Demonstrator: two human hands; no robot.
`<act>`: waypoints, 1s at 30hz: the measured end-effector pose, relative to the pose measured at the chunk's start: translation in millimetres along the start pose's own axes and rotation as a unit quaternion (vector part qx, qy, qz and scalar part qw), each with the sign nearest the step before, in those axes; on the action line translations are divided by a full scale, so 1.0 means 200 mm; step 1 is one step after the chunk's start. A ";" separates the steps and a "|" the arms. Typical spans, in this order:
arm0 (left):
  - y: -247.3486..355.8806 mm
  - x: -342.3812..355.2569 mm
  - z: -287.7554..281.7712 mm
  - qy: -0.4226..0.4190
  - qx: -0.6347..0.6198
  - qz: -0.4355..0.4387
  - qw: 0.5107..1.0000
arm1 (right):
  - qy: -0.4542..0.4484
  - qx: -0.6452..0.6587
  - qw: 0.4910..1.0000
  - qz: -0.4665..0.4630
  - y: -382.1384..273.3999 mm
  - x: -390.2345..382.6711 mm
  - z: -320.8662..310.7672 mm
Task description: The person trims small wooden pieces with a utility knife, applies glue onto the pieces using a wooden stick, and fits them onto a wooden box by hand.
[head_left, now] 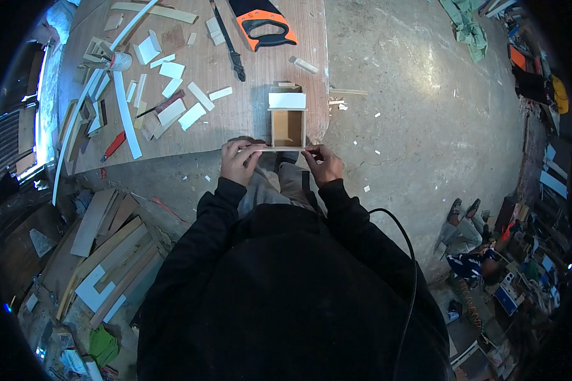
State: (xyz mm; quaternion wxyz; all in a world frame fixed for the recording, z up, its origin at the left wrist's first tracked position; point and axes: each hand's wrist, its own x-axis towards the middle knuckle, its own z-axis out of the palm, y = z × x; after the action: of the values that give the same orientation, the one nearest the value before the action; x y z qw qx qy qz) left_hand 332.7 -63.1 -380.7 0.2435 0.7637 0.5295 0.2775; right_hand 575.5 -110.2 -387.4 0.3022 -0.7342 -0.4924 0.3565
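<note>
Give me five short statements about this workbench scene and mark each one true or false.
1. Both hands are at the near edge of the small wooden box. True: the left hand and the right hand pinch a thin strip along that edge.
2. The box is closed by a lid. False: it is open on top, with only a white piece across its far end.
3. A hand saw with an orange and black handle lies on the board beyond the box. True.
4. The saw is in the right hand. False: it lies untouched, far from both hands.
5. White offcuts lie scattered left of the box. True.
</note>
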 end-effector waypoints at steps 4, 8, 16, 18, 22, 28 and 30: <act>0.00 0.01 0.01 0.006 0.003 0.029 1.000 | -0.001 -0.002 1.000 0.000 0.00 0.00 0.00; -0.03 0.00 0.04 0.012 0.004 0.036 0.999 | 0.001 0.011 1.000 0.004 -0.01 0.01 0.01; -0.01 0.01 0.07 0.004 0.019 0.035 0.999 | 0.001 0.005 1.000 0.023 -0.01 0.00 0.00; 0.00 0.01 0.07 0.006 0.023 0.034 0.999 | 0.000 0.008 1.000 0.021 -0.02 0.01 0.00; 0.01 0.01 0.07 0.010 0.038 0.022 0.999 | 0.003 0.009 1.000 0.020 -0.02 0.01 0.00; 0.01 0.02 0.07 0.007 0.038 0.025 0.999 | -0.001 0.013 1.000 0.017 -0.01 0.01 0.00; 0.02 0.02 0.08 0.008 0.039 0.021 0.999 | -0.001 0.009 1.000 0.015 0.00 0.02 0.00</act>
State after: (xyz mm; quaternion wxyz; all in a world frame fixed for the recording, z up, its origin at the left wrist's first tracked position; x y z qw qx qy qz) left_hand 347.4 -61.4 -388.9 0.2032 0.7815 0.5255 0.2681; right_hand 575.9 -107.0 -387.8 0.3029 -0.7388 -0.4781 0.3660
